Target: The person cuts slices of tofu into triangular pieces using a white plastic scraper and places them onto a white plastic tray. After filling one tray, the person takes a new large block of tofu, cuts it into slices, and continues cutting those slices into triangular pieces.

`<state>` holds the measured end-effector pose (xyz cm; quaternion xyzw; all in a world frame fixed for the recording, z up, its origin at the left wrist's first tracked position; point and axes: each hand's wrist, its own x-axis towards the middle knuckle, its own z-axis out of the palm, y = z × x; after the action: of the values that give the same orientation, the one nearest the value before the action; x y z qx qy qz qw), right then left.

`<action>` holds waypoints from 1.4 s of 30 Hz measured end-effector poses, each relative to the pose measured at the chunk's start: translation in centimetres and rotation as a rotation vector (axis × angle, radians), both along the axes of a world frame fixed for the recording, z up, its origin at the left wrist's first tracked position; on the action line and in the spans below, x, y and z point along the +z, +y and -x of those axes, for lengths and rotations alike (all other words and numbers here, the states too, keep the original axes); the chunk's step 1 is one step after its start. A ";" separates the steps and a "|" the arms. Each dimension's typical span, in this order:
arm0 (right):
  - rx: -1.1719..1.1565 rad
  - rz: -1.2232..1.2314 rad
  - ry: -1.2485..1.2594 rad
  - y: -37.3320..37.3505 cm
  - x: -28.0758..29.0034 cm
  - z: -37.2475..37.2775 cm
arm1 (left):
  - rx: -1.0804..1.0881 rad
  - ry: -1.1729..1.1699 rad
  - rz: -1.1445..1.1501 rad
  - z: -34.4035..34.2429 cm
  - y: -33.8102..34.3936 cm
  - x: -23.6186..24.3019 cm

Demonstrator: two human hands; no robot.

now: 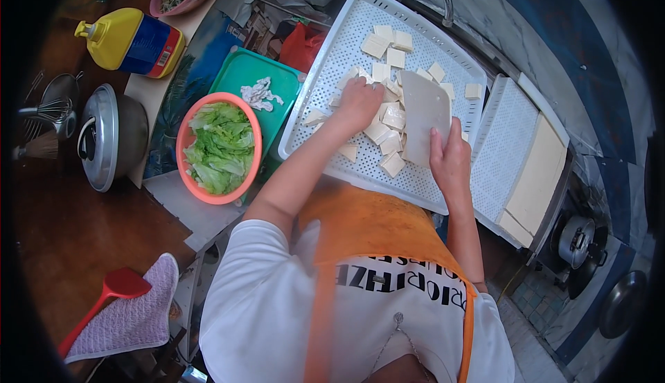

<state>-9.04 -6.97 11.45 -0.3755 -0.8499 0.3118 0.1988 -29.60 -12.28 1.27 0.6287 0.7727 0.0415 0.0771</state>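
Note:
A white perforated tray holds several pale tofu squares, some in a loose pile in the middle. My left hand is over the left side of the pile, its fingers curled down among the squares; what they grip is hidden. My right hand holds a flat, pale rectangular blade or scraper by its lower right part, tilted over the right of the pile, with squares partly behind it.
A second perforated tray with a pale slab lies right, below a faucet. Left are a lettuce bowl, green tray, yellow jug, lidded pot and red spatula. Pans stand lower right.

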 end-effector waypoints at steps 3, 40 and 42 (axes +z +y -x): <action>0.008 -0.042 -0.076 -0.5 0.4 0.0 | 0.108 -0.094 0.045 -0.1 -0.8 1.6; 0.131 0.116 0.021 -1.4 -0.3 -1.1 | 0.306 -0.340 -0.526 0.4 -8.7 5.8; 0.048 0.052 0.013 -0.6 0.4 -1.5 | 0.177 -0.390 -0.524 0.0 -7.0 2.9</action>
<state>-7.52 -7.53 11.87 -0.3578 -0.8491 0.3407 0.1871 -29.61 -19.32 4.21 0.5379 0.7581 0.3646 0.0551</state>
